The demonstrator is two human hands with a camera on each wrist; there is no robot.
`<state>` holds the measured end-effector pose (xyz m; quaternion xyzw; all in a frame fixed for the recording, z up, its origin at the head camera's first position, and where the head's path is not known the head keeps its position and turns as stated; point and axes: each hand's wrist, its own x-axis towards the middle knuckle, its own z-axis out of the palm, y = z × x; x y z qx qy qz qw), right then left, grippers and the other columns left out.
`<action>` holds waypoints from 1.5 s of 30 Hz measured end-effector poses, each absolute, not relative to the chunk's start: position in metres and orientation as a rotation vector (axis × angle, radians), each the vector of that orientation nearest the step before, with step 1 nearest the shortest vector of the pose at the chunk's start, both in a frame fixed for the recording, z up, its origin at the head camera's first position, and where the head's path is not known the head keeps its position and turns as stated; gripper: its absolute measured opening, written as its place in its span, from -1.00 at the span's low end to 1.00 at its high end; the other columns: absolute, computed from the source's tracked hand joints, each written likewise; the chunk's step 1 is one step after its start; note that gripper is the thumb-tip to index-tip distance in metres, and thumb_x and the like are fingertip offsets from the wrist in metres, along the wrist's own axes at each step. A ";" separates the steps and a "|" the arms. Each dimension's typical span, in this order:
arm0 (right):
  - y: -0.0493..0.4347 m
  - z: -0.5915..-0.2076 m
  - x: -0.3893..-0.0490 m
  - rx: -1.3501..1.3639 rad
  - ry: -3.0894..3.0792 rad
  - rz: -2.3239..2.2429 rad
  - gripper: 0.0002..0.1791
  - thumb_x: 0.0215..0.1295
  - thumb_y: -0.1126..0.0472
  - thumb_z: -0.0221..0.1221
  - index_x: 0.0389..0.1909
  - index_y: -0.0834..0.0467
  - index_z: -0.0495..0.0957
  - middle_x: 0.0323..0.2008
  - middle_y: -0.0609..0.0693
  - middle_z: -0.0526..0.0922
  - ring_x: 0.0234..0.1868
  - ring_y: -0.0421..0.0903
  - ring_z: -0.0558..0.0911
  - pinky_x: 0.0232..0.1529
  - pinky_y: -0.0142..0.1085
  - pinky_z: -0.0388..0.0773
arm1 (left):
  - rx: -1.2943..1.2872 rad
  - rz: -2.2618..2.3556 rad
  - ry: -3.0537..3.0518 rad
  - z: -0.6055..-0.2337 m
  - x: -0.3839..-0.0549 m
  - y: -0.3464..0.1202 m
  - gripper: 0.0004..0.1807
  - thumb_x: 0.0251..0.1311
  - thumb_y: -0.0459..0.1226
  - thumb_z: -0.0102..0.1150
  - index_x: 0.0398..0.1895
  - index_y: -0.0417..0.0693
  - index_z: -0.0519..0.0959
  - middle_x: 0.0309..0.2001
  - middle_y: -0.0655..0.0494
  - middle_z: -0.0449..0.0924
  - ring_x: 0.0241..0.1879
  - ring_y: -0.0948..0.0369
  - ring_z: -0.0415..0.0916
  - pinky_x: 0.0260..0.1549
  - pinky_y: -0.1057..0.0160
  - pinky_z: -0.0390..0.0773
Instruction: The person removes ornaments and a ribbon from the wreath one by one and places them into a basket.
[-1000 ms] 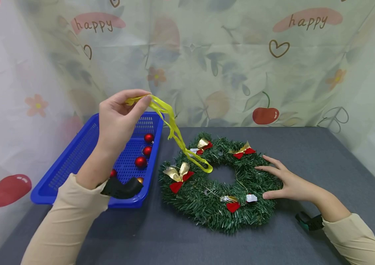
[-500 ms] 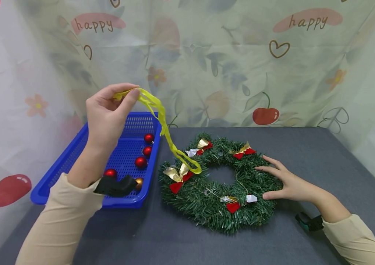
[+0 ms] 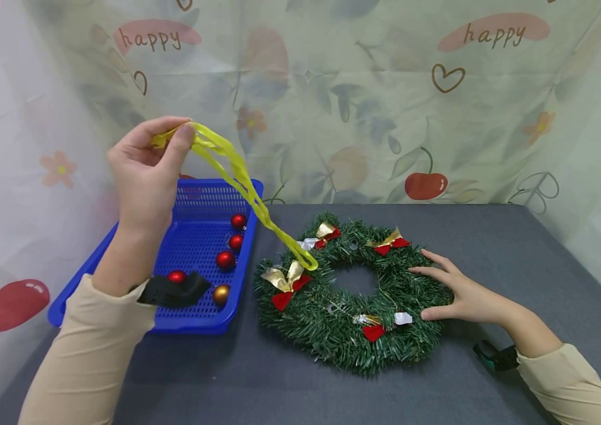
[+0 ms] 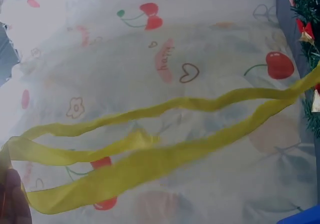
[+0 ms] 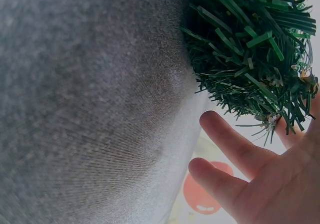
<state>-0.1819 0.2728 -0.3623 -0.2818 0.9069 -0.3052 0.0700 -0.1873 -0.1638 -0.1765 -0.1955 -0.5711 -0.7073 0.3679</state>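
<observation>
In the head view my left hand [image 3: 146, 162] is raised over the blue basket, pinching a looped yellow ribbon [image 3: 239, 171] between thumb and fingers. The ribbon slants down to the right, and its lower loop reaches the left part of the green wreath [image 3: 353, 348]. In the left wrist view several strands of the ribbon [image 4: 135, 169] spread across the picture. My right hand [image 3: 465, 295] rests at the wreath's right side with its fingers spread. The right wrist view shows fingers [image 5: 220, 184] extended beside the wreath's green bristles [image 5: 255, 49].
Several red-and-gold bows, one marked by its red tails [image 3: 373, 332], are fixed on the wreath. The blue basket [image 3: 233, 295] on the left holds several red baubles [image 3: 226, 260] and a gold bauble [image 3: 221, 294]. A grey cloth [image 3: 279, 389] covers the table; a printed curtain [image 3: 311, 106] hangs behind.
My left hand has moved left and upward, drawing the yellow ribbon with it. The ribbon's lower loop has shifted left over the wreath. My right hand and the wreath have not moved.
</observation>
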 end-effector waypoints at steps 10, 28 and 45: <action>0.273 -0.363 -0.182 -0.850 2.726 -0.922 -0.22 0.07 0.05 0.33 0.32 0.09 0.24 0.42 0.31 -0.22 0.34 0.45 -0.03 0.00 0.39 0.22 | -0.411 -1.796 -1.264 -0.166 -0.191 -0.180 -0.90 -0.01 -0.45 0.32 -0.38 -0.27 0.68 -0.46 0.09 0.67 -0.52 0.27 0.54 -0.38 0.45 0.55; 0.273 -0.364 -0.183 -0.838 2.732 -0.916 -0.22 0.07 0.04 0.33 0.31 0.10 0.25 0.43 0.30 -0.22 0.35 0.44 -0.03 0.01 0.38 0.22 | -0.249 -1.783 -1.247 -0.180 -0.209 -0.215 -0.92 -0.04 -0.44 0.34 -0.42 -0.24 0.69 -0.48 0.11 0.65 -0.52 0.27 0.46 -0.41 0.45 0.44; 0.273 -0.361 -0.181 -0.841 2.723 -0.915 -0.22 0.06 0.06 0.34 0.31 0.08 0.24 0.43 0.29 -0.21 0.34 0.44 -0.03 0.00 0.38 0.23 | -0.047 -1.439 -2.167 -0.222 -0.223 -0.236 -0.80 0.11 -0.19 0.27 -0.23 -0.06 0.68 -0.49 0.61 0.54 -0.47 0.53 0.48 -0.44 0.61 0.43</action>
